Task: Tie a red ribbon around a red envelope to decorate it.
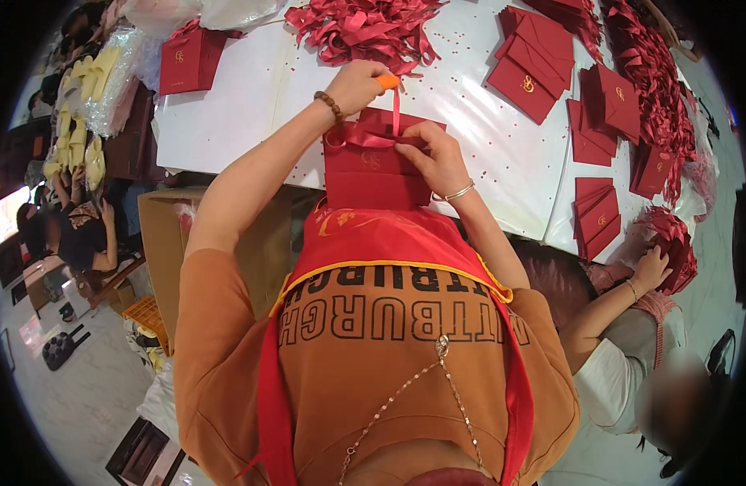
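A red paper gift bag [365, 180] lies at the near table edge, against my apron. Red satin ribbon [396, 112] is looped at its top, and one length runs straight up from it. My left hand [361, 85] is closed around an orange-handled tool [386, 82], whose working end I cannot make out. That end meets the upper part of the ribbon. Lower and to the right, my right hand [431, 155] pinches the ribbon at the bag's upper right side.
A heap of cut red ribbons [365, 32] lies beyond my hands. Flat red bags [535, 65] are stacked to the right, and another red bag [191, 61] stands far left. A co-worker's hand [652, 269] touches red bundles at right. A cardboard box [166, 243] stands below the table's left side.
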